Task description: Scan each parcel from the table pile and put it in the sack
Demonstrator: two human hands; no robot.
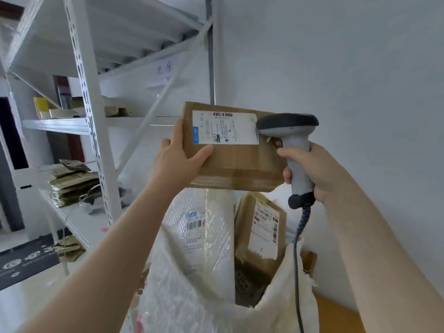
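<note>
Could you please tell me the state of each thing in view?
Cardboard parcel: held above the sack, label facing the camera.
Left hand: grips the parcel's left edge.
Scanner: head at the label's right end.
Right hand: grips the scanner's handle.
Sack: open, holding parcels.
Bubble-wrapped parcel: standing in the sack.
Brown box: standing in the sack.

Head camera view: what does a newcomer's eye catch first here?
First comes the brown cardboard parcel in the centre, held up by the left hand, with the grey scanner in the right hand close beside its white label. Below them stands the white sack, open, holding a bubble-wrapped parcel and a smaller brown box.
</note>
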